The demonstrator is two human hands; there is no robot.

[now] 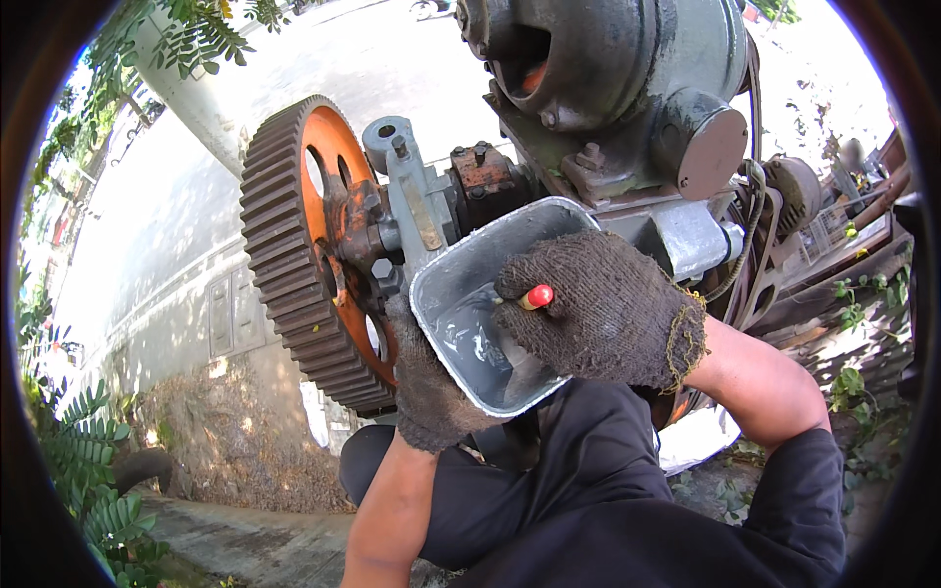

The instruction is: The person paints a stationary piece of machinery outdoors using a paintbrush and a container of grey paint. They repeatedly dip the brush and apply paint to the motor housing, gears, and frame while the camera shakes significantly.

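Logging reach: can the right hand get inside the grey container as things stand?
Apparently yes: the grey container is open, the left hand holds its side, and the right hand, gripping a red-tipped handle, is over it.

Harsh outdoor daylight; upper pale pavement point(343, 49) overexposed, detail bleached. Sun patches and leaf shadow dapple brown ground point(225, 431). Dark trousers point(598, 431) low in contrast. Wet glints inside grey tub point(510, 235). Gear wheel point(284, 265) sharp; distant background soft. Fisheye bending toward black, colour-fringed circular border.
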